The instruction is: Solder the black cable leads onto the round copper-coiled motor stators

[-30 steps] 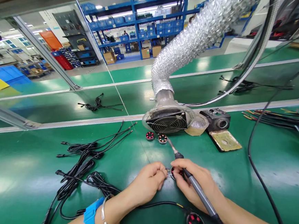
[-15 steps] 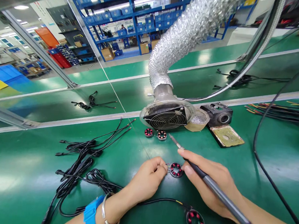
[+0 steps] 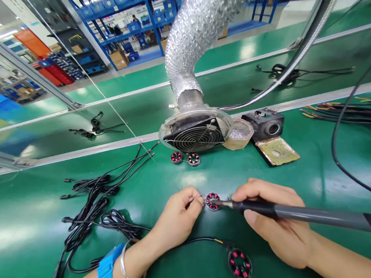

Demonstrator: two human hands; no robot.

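Observation:
On the green bench, a small ring-shaped motor stator [image 3: 213, 195] with red-wrapped coils lies between my hands. My left hand [image 3: 179, 213] is closed in a pinch at the ring's left edge, where thin wire leads [image 3: 204, 199] run into its fingertips. A soldering iron [image 3: 321, 215] is gripped in my right hand [image 3: 282, 232], lying nearly level. Its tip reaches over the stator, toward the side by the left fingers; whether it touches is too small to tell. Nearer to me lies a larger stator [image 3: 240, 263] joined to a black cable.
Black cable bundles [image 3: 91, 213] cover the bench's left side. Two small stators [image 3: 176, 157] sit below the fume extractor hood [image 3: 194, 133] with its foil duct [image 3: 189, 41]. To its right stand a foil-lined cup [image 3: 239, 135] and an iron stand with sponge [image 3: 277, 151]. Loose wires [image 3: 344, 112] lie far right.
My right hand has swung the soldering iron from a steep slant to nearly level, bringing its tip over the small stator. My left hand keeps its pinch. The whole view has shifted slightly.

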